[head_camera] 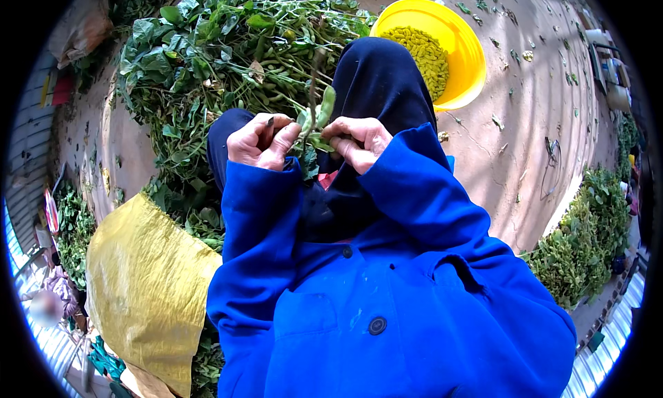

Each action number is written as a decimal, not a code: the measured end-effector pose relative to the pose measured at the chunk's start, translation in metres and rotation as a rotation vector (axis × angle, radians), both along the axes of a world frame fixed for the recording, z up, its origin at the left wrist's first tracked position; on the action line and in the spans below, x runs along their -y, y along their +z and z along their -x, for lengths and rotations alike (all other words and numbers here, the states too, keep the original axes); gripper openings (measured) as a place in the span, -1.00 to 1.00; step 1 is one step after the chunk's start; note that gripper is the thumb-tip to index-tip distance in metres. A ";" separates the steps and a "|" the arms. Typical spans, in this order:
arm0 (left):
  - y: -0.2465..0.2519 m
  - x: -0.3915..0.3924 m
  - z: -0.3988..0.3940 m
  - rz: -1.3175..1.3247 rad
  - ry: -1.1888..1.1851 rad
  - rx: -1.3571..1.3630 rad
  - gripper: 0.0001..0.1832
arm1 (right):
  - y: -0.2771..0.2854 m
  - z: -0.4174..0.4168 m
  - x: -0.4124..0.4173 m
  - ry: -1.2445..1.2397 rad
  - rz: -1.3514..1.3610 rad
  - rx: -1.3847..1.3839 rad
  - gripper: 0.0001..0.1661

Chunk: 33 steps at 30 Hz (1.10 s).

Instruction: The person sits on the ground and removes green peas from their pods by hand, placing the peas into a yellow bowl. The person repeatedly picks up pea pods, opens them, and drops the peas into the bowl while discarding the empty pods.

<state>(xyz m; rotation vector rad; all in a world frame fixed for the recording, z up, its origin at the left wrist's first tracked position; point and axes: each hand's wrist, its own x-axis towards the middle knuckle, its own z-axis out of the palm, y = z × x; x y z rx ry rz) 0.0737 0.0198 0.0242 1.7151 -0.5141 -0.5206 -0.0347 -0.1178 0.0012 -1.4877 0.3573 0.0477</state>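
Between my hands, a stalk with green bean pods (326, 107) and a few leaves stands above my lap. My left hand (264, 140) pinches at the pods on the stalk's left side, its thumb and forefinger together. From the other side, my right hand (360, 141) grips a pod low on the stalk with thumb and bent fingers. The exact contact of the fingertips is partly hidden. Beyond my knees lies a large heap of pulled bean plants (243, 61), with many pods among leaves and stems. A yellow bucket (469, 61) holds plump green pods or beans (419, 53) past my right knee.
A yellow woven sack (150, 289) lies at my left. More cut plants (575, 242) are piled at the right and at the far left (72, 232). Loose leaves dot the concrete floor (497, 154), where a thin wire loop (552, 162) lies. Another person (59, 289) is at the left edge.
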 end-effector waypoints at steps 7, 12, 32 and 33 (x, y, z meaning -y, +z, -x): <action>-0.003 0.009 0.018 -0.004 0.230 0.175 -0.93 | 0.010 0.018 -0.014 0.174 -0.134 0.020 -0.80; -0.008 0.014 0.032 0.051 0.153 0.112 -0.94 | 0.000 0.005 -0.025 -0.111 -0.346 -0.013 -0.72; -0.023 0.026 0.056 0.099 0.179 -0.092 -0.87 | -0.018 -0.017 -0.010 -0.506 -0.742 -0.106 -0.75; -0.024 0.025 0.055 0.050 0.181 -0.018 -0.86 | -0.017 -0.017 -0.011 -0.500 -0.701 -0.081 -0.75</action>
